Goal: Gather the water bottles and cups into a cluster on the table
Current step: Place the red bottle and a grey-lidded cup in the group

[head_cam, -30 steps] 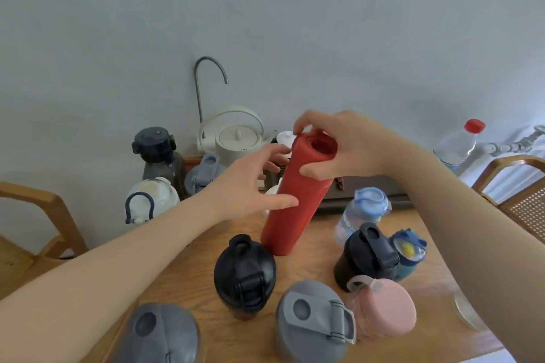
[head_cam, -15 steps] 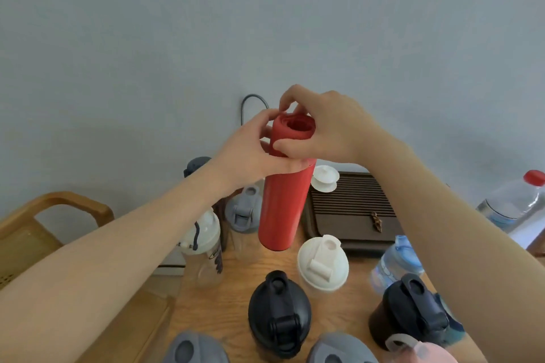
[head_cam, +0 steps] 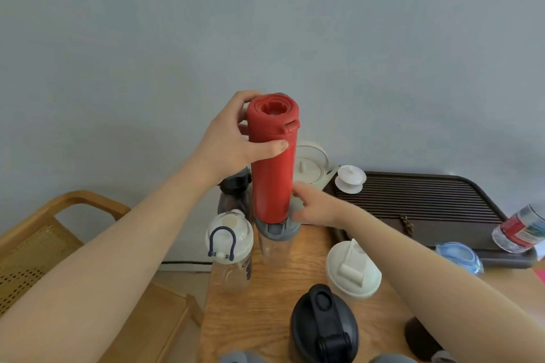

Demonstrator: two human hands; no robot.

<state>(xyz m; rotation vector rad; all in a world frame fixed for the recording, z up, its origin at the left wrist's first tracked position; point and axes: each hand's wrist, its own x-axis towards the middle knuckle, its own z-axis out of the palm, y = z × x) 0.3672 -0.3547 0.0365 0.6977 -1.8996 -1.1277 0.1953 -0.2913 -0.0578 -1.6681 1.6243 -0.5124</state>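
A tall red bottle (head_cam: 272,174) is held upright above the table's far left corner, with my left hand (head_cam: 236,138) wrapped around its upper part. My right hand (head_cam: 317,206) reaches low beside the red bottle's base, fingers touching a clear bottle with a grey lid (head_cam: 277,230) under it. Whether it grips that bottle I cannot tell. Nearby stand a clear bottle with a white lid and blue loop (head_cam: 230,244), a white-lidded cup (head_cam: 354,272), a black-lidded bottle (head_cam: 324,324) and a dark bottle (head_cam: 233,188) behind.
A dark slatted tea tray (head_cam: 418,200) with a white lidded cup (head_cam: 351,178) lies at the back right, a white kettle (head_cam: 309,165) beside it. A red-labelled water bottle (head_cam: 522,228) and blue-lidded bottle (head_cam: 460,255) stand at right. A wooden chair (head_cam: 44,233) is at left.
My right hand has let go of the red bottle's top and dropped to the grey-lidded bottle. My left hand now holds the red bottle alone. The view has shifted left.
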